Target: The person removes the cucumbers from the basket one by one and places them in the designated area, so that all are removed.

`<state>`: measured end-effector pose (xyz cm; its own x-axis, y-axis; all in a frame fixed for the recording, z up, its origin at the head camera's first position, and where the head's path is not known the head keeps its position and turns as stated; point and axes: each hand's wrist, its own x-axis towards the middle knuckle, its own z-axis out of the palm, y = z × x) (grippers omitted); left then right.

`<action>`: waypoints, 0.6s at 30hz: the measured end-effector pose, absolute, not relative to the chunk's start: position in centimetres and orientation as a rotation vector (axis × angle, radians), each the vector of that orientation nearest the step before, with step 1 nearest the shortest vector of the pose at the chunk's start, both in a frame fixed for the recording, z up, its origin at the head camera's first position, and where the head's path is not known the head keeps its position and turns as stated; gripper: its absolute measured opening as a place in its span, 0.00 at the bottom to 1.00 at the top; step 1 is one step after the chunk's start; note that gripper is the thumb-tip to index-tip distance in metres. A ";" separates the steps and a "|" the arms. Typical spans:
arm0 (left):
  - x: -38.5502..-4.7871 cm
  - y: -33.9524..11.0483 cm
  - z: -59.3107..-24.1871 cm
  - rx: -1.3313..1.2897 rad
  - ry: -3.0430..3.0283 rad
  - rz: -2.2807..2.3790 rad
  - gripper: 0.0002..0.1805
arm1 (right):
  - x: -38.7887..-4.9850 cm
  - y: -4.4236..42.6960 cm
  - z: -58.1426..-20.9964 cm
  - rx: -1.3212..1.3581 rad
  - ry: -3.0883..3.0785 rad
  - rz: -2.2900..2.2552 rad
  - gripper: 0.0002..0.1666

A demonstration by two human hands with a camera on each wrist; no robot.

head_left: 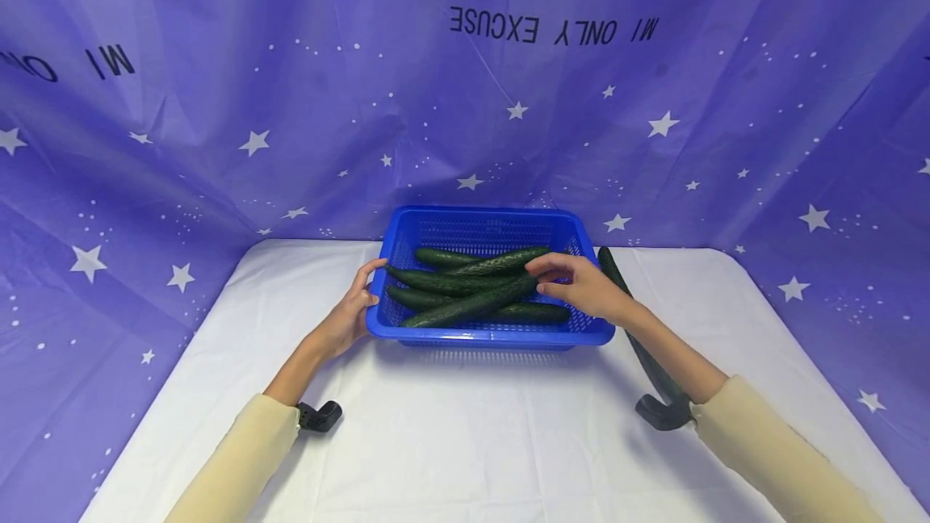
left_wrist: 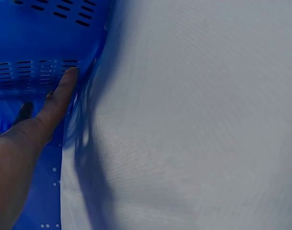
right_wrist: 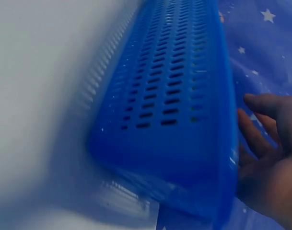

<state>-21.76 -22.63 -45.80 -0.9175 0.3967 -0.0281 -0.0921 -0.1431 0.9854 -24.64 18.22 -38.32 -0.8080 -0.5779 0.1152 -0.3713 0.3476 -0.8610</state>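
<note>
gripping the left rim of the blue basket (head_left: 494,335), the left hand (head_left: 349,317) has fingers at both its edge and outer wall. the right hand (head_left: 584,286) hovers over the basket's right side, fingers loosely bent and thumb apart, near the end of a slanting cucumber (head_left: 472,306); whether it touches that cucumber i cannot tell. more cucumbers (head_left: 534,312) lie crossed inside. another long cucumber (head_left: 654,370) rests on the white table (head_left: 479,434), beside the basket, beneath the right forearm.
</note>
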 end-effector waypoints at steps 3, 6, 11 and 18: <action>-21.7 -22.6 -45.8 0.338 1.811 2.131 0.40 | -25.1 16.9 -39.2 -0.956 2.383 -1.389 0.21; -21.7 -22.6 -45.8 0.335 1.806 2.140 0.39 | -25.5 15.8 -40.0 -1.036 2.415 -1.316 0.21; -21.7 -22.6 -45.9 0.332 1.789 2.152 0.39 | -25.8 14.5 -40.8 -1.081 2.510 -1.170 0.21; -21.9 -22.7 -46.0 0.332 1.797 2.136 0.40 | -26.1 13.7 -41.2 -1.069 2.596 -0.993 0.22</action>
<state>-21.86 -22.71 -45.98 -0.9187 0.3936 -0.0329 -0.0998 -0.1509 0.9835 -26.12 13.69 -41.16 -0.7306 -0.6761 0.0954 -0.5672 0.5231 -0.6362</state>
